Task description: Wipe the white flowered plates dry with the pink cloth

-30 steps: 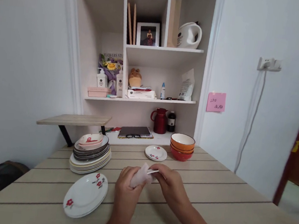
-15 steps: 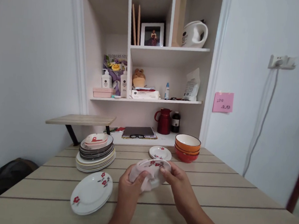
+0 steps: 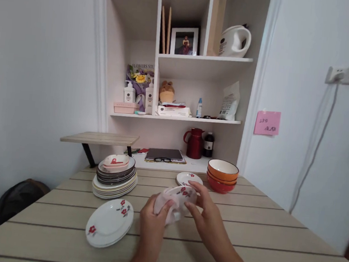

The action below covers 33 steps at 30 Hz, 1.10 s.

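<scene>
Above the table, a small white plate with red flowers [image 3: 183, 193] is held tilted between my hands. My left hand [image 3: 154, 216] is closed on its left side, with a thin, pale pinkish-white cloth or tissue [image 3: 171, 215] pressed against the plate under the thumb. My right hand [image 3: 205, 210] is around the right rim, thumb in front and index finger raised near the top edge; its hold looks loose. Behind the held plate lie similar small plates [image 3: 185, 177]. To the left of my left hand, larger flowered plates [image 3: 108, 223] sit stacked.
A tall stack of plates [image 3: 115, 185] topped by pink-rimmed dishes stands at the left, near a raised wooden stand [image 3: 99, 139]. Orange and red bowls [image 3: 221, 179] are stacked at the right. Behind are a laptop [image 3: 164, 154], a red jug [image 3: 195, 144] and a dark bottle [image 3: 208, 144].
My right hand has loosened around the plate's rim, its index finger lifting and its thumb sliding toward the edge. The left hand keeps its grip. The view has shifted slightly left.
</scene>
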Each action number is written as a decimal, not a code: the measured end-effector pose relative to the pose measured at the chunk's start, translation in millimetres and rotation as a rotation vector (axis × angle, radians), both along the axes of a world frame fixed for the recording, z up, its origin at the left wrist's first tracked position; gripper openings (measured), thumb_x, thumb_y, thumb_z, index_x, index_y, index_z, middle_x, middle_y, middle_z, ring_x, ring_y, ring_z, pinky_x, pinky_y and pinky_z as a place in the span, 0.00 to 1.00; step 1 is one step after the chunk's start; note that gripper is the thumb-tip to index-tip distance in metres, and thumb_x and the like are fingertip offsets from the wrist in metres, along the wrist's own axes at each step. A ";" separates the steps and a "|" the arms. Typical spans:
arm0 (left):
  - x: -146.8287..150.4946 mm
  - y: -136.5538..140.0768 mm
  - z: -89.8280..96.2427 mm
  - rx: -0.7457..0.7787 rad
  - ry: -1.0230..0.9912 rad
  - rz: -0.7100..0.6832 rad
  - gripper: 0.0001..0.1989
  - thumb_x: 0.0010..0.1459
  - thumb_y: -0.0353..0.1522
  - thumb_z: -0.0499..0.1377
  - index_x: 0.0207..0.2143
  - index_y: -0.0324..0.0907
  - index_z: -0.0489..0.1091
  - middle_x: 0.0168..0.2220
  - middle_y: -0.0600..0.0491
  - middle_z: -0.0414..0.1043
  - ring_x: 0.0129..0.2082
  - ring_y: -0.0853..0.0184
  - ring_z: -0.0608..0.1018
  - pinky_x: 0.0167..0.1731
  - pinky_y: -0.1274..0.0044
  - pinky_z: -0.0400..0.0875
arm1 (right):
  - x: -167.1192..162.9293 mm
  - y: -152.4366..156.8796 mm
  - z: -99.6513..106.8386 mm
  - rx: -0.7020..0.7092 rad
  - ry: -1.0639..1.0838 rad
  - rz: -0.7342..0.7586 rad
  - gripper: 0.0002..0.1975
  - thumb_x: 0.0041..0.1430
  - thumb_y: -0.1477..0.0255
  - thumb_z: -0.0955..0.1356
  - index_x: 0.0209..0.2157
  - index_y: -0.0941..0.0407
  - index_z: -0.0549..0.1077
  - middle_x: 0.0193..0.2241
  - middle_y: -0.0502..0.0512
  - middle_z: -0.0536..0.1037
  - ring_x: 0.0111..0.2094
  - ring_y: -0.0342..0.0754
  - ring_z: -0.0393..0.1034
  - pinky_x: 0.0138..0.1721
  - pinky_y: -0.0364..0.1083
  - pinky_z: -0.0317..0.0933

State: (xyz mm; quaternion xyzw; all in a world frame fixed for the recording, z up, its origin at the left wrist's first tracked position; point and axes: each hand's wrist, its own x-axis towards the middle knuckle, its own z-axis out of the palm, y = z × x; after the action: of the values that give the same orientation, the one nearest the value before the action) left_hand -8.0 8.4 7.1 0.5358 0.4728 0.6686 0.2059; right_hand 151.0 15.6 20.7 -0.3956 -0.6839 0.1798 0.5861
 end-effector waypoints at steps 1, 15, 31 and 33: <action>-0.8 0.5 -1.5 0.073 0.076 0.027 0.12 0.51 0.37 0.64 0.35 0.39 0.77 0.32 0.48 0.79 0.32 0.60 0.78 0.34 0.73 0.72 | 0.8 -0.8 0.6 0.054 -0.066 -0.019 0.22 0.56 0.72 0.65 0.53 0.51 0.67 0.53 0.58 0.72 0.50 0.54 0.69 0.49 0.54 0.64; -2.2 -2.3 0.1 0.318 0.396 0.022 0.08 0.52 0.34 0.64 0.35 0.42 0.75 0.31 0.50 0.76 0.32 0.61 0.77 0.33 0.72 0.73 | 3.7 -10.7 9.0 0.158 -0.286 0.020 0.12 0.62 0.74 0.62 0.40 0.50 0.76 0.37 0.54 0.81 0.38 0.50 0.75 0.40 0.45 0.66; 1.4 -0.4 9.3 -0.181 -0.303 -0.297 0.20 0.42 0.41 0.68 0.34 0.37 0.76 0.27 0.52 0.78 0.26 0.66 0.77 0.27 0.79 0.71 | -1.5 -2.7 7.0 -0.258 0.341 0.216 0.11 0.53 0.62 0.68 0.29 0.56 0.74 0.21 0.48 0.70 0.25 0.46 0.63 0.26 0.42 0.56; 2.0 0.6 7.2 -0.202 -0.329 -0.303 0.22 0.41 0.43 0.69 0.35 0.37 0.76 0.27 0.52 0.78 0.26 0.66 0.77 0.27 0.79 0.71 | -3.4 -3.2 6.9 -0.306 0.449 0.247 0.12 0.51 0.61 0.70 0.32 0.56 0.75 0.22 0.49 0.72 0.25 0.46 0.63 0.26 0.43 0.57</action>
State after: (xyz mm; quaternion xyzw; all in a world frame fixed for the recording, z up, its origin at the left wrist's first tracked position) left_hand -6.0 9.0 14.3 0.4610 0.4117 0.6577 0.4306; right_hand 147.6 12.4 27.6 -0.3435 -0.5452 0.4338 0.6298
